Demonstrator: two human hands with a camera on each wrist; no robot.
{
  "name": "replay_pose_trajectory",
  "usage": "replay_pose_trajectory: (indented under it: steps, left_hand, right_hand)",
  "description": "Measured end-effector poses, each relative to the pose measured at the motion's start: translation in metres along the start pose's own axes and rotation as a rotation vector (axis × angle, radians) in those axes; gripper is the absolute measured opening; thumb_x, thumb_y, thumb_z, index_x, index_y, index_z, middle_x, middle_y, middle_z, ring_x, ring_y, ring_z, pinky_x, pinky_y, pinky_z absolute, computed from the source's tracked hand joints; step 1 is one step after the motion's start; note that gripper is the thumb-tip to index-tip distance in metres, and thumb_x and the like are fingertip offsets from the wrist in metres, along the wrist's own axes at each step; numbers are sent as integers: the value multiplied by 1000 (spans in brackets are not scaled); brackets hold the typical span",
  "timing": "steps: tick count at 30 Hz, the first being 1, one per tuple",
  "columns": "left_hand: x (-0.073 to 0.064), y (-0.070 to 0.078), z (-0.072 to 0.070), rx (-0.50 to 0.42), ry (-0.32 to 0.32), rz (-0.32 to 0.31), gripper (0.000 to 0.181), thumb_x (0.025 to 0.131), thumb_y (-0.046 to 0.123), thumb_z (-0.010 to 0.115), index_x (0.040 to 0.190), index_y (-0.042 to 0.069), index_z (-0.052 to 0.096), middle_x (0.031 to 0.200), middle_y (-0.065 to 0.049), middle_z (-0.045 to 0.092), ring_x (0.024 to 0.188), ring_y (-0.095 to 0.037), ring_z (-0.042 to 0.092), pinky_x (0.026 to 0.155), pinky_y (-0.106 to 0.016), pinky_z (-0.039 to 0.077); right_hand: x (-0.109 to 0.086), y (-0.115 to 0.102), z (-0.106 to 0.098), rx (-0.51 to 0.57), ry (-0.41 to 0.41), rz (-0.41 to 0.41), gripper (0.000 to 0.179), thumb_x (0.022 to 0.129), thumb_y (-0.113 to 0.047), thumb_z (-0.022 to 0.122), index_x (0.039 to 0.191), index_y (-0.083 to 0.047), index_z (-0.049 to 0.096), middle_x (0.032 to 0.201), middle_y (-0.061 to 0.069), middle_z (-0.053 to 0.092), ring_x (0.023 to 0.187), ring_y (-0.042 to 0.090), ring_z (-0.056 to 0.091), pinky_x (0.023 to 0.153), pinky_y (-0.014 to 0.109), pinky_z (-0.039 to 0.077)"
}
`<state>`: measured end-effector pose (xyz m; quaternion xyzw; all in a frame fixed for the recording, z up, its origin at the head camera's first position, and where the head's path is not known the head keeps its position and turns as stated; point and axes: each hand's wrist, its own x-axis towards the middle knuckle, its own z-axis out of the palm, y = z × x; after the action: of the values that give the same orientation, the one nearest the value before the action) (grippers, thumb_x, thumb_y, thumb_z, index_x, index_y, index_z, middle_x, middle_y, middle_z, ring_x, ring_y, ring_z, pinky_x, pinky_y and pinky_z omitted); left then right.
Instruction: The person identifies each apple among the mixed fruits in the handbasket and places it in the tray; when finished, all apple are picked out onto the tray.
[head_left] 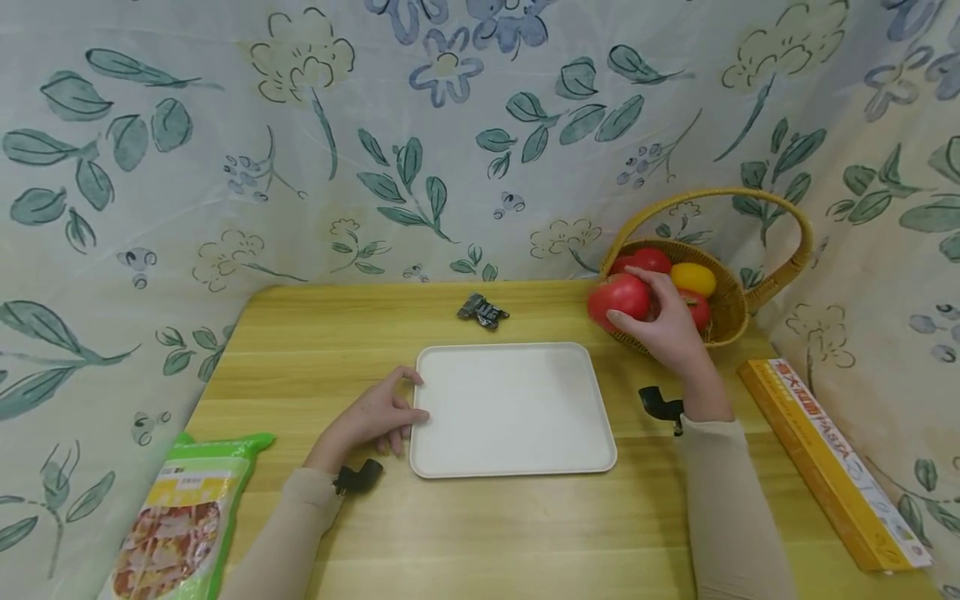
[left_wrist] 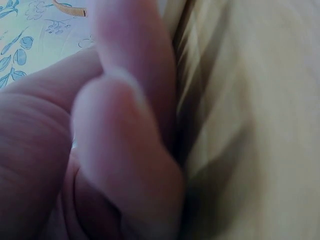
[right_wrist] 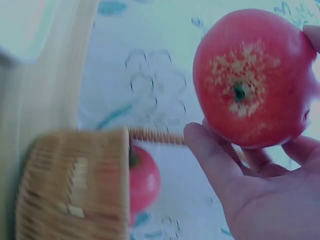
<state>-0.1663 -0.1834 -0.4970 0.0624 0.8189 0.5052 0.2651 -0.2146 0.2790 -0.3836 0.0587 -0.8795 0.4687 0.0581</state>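
Note:
Over the front left of the wicker basket (head_left: 731,308), my right hand (head_left: 667,321) holds a red apple (head_left: 619,302) between thumb and fingers. Tan speckles ring the small green stem on the apple (right_wrist: 245,80) in the right wrist view. At the left edge of the white tray (head_left: 513,408) is my left hand (head_left: 375,412); its index fingertip and thumb are apart, right at the rim. The left wrist view shows loosely bent fingers (left_wrist: 125,135) close over the wooden table, with nothing between them.
Inside the basket lie several red fruits (head_left: 651,260) and a yellow lemon (head_left: 693,279); its handle arches high. A black wrapped piece (head_left: 482,311) lies behind the tray. The orange pasta box (head_left: 832,467) is at the right, a green-edged food bag (head_left: 180,517) at the left. Floral cloth (head_left: 420,167) hangs behind.

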Motion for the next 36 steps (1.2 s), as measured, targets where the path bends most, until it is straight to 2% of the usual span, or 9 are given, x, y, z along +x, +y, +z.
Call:
replay_pose_trajectory:
  steps: [4,7,10,13,16,18,29,36]
  left_hand:
    - [0,0,0,-1,-1,3,60,96,32,81,141,25,42,73,-8,69,47,-21,66,41,-29,49]
    - [0,-1,-1,0,-4,13,61,96,32,80,142,24,41,74,-8,69,48,-20,66,41,-29,49]
    - [0,-2,-2,-2,-9,23,62,96,32,80,143,23,41,74,-7,70,48,-20,67,41,-28,49]
    - [0,-2,-2,-12,-17,28,64,95,30,81,144,23,41,75,-8,70,48,-19,67,42,-28,49]
    - [0,-2,-2,-22,-25,33,65,94,29,82,145,22,41,76,-8,71,49,-19,67,42,-28,49]
    - [0,-3,-3,-21,-29,35,66,94,29,82,145,21,41,76,-8,71,49,-18,66,42,-28,49]
    - [-2,-4,-6,-11,-61,40,60,94,26,81,140,16,43,74,-6,69,50,-17,66,44,-26,50]
    - [-2,-3,-7,-17,-65,32,61,94,27,82,140,17,43,75,-6,69,50,-18,67,44,-26,50]
  right_hand:
    - [2,-3,18,66,-61,-4,77,95,-25,81,160,-20,41,164,13,40,146,39,44,116,61,48]
    - [2,-7,34,110,-116,-2,76,94,-25,82,159,-21,44,161,14,45,141,39,50,109,46,57]
    - [3,-9,53,174,-188,-3,74,94,-23,83,157,-22,46,160,13,46,136,39,54,103,36,59]
    - [4,-11,75,217,-254,12,74,93,-22,84,156,-21,46,161,14,45,138,42,54,104,44,60]
    - [6,-15,97,209,-297,28,75,91,-23,86,155,-22,47,163,13,44,144,43,50,107,56,57]
    - [6,-19,112,208,-325,40,76,90,-24,86,154,-23,47,163,11,44,146,42,48,108,59,56]
    - [12,-28,185,240,-489,90,77,86,-24,88,152,-29,48,160,7,48,151,37,45,111,53,55]
    - [12,-24,207,243,-542,80,77,85,-25,90,151,-28,50,158,6,52,149,36,50,113,51,54]
